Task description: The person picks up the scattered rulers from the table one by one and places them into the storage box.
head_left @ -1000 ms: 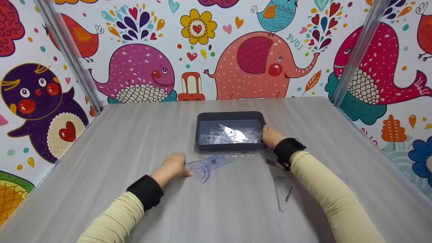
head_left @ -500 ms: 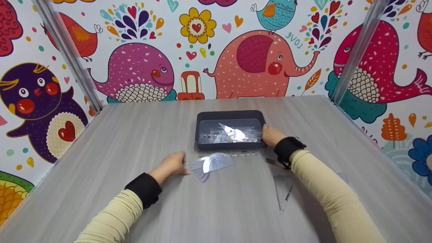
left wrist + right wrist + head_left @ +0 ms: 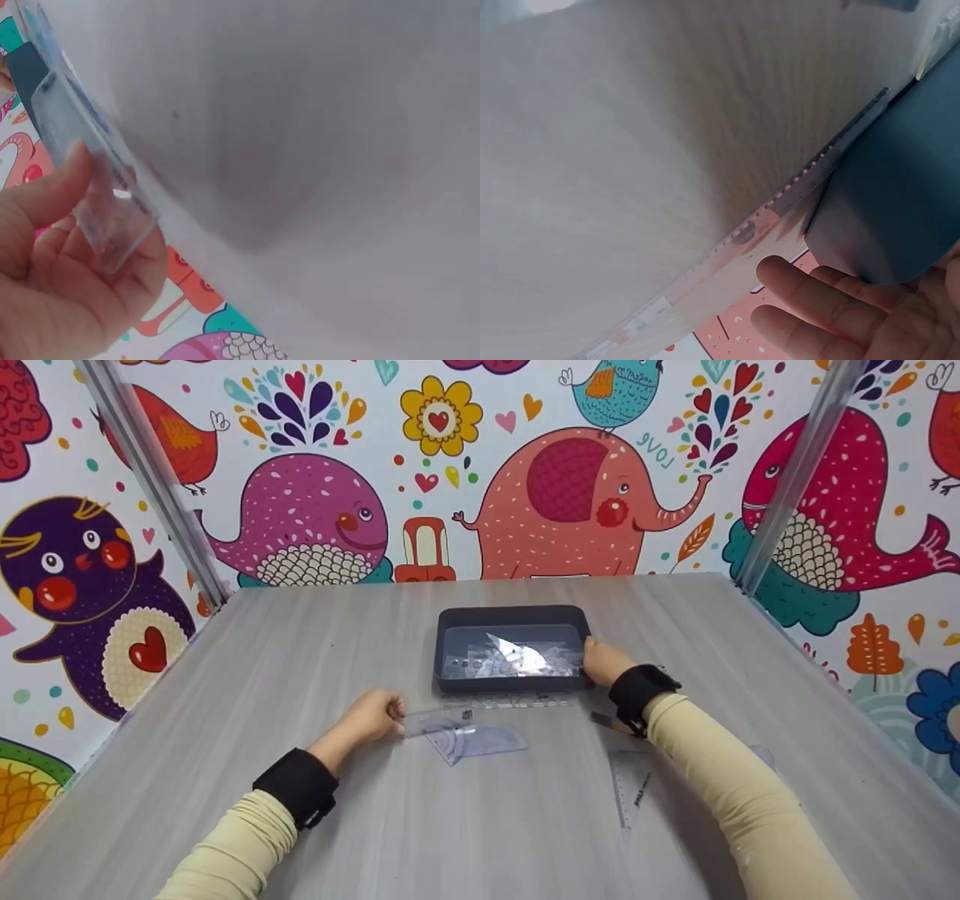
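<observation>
My left hand [image 3: 367,716] pinches one end of a short clear ruler [image 3: 442,721] just above the table. In the left wrist view, the thumb lies over the clear plastic [image 3: 67,120], with the fingers behind it. Beneath and beside the ruler are a clear protractor [image 3: 495,741] and a small set square [image 3: 448,748]. My right hand [image 3: 606,661] holds the right wall of a dark grey tray [image 3: 510,685]. Two of its fingers [image 3: 810,300] stretch out past the tray corner in the right wrist view. Several clear drawing pieces [image 3: 495,664] lie inside the tray.
Another clear ruler [image 3: 525,703] lies along the tray's front side. Near the right forearm are a triangular set square [image 3: 628,787] and a thin dark strip [image 3: 611,724]. A clear piece [image 3: 763,755] shows past the right sleeve. A patterned wall [image 3: 427,510] stands behind the table.
My left hand has drawn back slightly to the left with the ruler, separating it from the protractor, which shifted and now lies lower right. The right hand and tray stay put.
</observation>
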A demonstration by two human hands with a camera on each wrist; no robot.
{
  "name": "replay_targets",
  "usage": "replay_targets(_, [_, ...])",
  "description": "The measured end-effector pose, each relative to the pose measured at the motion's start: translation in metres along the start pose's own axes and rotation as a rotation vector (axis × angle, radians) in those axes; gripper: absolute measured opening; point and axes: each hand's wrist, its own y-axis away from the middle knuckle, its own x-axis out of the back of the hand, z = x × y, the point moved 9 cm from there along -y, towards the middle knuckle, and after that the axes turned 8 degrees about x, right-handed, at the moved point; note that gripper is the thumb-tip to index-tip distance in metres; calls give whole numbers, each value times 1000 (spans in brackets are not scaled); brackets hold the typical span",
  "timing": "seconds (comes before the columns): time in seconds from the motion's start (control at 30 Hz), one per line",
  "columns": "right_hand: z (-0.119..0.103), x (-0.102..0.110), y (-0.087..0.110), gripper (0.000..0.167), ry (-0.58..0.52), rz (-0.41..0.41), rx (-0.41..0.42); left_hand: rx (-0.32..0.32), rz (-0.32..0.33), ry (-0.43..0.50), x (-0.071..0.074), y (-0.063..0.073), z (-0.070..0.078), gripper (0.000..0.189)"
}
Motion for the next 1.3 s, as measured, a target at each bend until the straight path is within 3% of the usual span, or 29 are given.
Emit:
replay_targets(0.07, [31, -42, -26, 50, 17, 36, 1, 4, 14, 11, 5, 2, -1, 19])
replay_targets(0.1, [43, -58, -36, 50, 3, 15, -21, 3, 18, 22, 8, 2, -2, 18])
replay_targets(0.13, [48, -64, -40, 50, 1, 14, -22, -2, 23, 34, 11, 3, -1, 17])
replay_targets(0.17, [46, -62, -39, 49, -5, 14, -21, -1, 27, 52, 13, 3, 0, 17])
replay_targets(0.2, [35, -46, -30, 48, -14, 14, -19, 1, 30, 66, 16, 2, 1, 16])
replay_targets(0.3, [48, -61, -40, 48, -22, 20, -21, 5, 64, 96, 23, -2, 7, 13])
replay_targets(0.43, [49, -55, -36, 48, -17, 51, -19, -10, 160, 117, 32, -12, 25, 11])
replay_targets(0.57, [27, -24, -17, 45, -25, 70, -12, -81, 301, 162, 36, -26, 52, 13])
replay_targets(0.7, [-2, 10, 3, 43, -58, 56, -4, -162, 390, 146, 27, -42, 80, 20])
replay_targets(0.8, [-21, 32, 16, 44, -72, 21, -6, -257, 442, -8, 11, -51, 103, 20])
replay_targets(0.9, [-34, 48, 26, 41, -70, 28, 7, -379, 506, -291, -9, -55, 126, 19])
replay_targets(1.03, [-41, 57, 33, 39, -67, 43, 10, -474, 537, -605, -38, -59, 142, 15])
replay_targets(1.17, [-42, 59, 36, 44, -84, 4, -6, -496, 504, -717, -57, -65, 142, 13])
replay_targets(1.3, [-37, 58, 35, 45, -81, 15, -2, -464, 448, -683, -57, -69, 137, 18])
